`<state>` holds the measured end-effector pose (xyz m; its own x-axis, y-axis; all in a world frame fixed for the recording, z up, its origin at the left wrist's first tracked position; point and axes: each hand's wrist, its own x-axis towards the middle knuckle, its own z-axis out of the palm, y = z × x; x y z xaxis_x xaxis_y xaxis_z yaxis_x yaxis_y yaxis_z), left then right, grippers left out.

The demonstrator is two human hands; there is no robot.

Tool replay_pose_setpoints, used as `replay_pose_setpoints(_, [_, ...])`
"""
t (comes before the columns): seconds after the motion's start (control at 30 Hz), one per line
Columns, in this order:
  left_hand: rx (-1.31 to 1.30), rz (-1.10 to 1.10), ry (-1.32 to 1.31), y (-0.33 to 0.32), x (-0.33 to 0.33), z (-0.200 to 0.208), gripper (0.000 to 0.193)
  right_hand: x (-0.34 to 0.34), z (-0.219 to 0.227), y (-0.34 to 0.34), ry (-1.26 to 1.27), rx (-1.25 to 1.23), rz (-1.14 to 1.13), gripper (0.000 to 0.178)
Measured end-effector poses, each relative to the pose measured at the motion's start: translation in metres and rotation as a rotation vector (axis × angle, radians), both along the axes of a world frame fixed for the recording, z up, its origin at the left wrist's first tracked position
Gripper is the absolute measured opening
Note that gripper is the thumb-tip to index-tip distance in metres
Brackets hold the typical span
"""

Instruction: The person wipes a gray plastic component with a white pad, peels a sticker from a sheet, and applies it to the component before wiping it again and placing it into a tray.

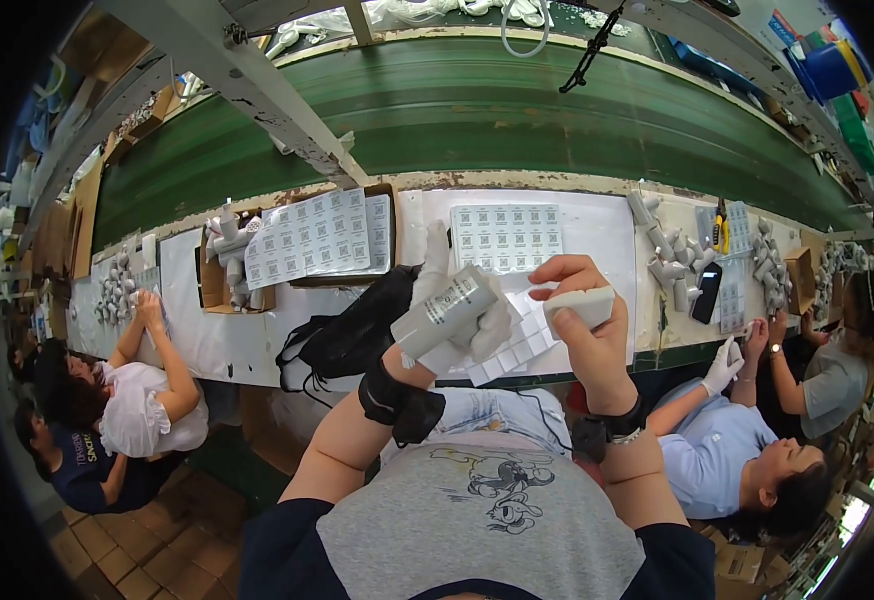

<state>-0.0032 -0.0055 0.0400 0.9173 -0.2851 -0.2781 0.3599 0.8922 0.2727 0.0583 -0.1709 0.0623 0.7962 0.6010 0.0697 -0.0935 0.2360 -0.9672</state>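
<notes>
My left hand (494,332), in a white glove, is closed round a light grey plastic cylinder (435,318) with dark printing on its side. The cylinder lies tilted in front of my chest. Just to its right, my bare right hand (607,345) pinches a small white rounded block (579,306) between thumb and fingers; its kind I cannot make out. Under and between both hands is a sheet of blank white squares (517,345), partly covered by the left hand. Beyond them, a sheet of square-code labels (507,238) lies flat on the white-covered table.
Left of me are a black bag (357,315), a carton (219,275) of grey pipe-like parts and stacked label sheets (307,240). On the right lie more grey parts (672,255), a phone (705,293) and yellow-handled pliers (721,228). A green conveyor (517,110) runs behind; co-workers sit both sides.
</notes>
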Motion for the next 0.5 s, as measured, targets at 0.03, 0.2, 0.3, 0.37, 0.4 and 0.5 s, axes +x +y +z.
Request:
replay_pose_setpoints(0.03, [0.081,0.001,0.015,0.002,-0.001,0.001,0.086,0.000,0.001,0.001,0.000,0.000,-0.001,0.011])
replay_pose_setpoints(0.2, [0.772,0.193,0.011,-0.006,-0.006,-0.006,0.078,-0.002,0.012,0.013,-0.165,0.034,0.202,0.020])
replay_pose_setpoints(0.3, [1.093,0.253,-0.038,-0.005,-0.010,-0.007,0.068,-0.003,0.012,0.016,-0.266,-0.046,0.302,0.022])
replay_pose_setpoints(0.37, [1.213,0.183,-0.098,-0.001,-0.011,-0.006,0.055,-0.003,0.002,0.016,-0.004,-0.104,0.193,0.020])
replay_pose_setpoints(0.4, [1.210,0.183,-0.100,-0.001,-0.010,-0.004,0.055,-0.004,-0.003,0.016,0.127,-0.132,0.136,0.020])
replay_pose_setpoints(0.5, [1.000,0.116,0.066,-0.003,-0.005,0.015,0.034,-0.008,-0.011,0.016,0.268,0.010,0.025,0.019])
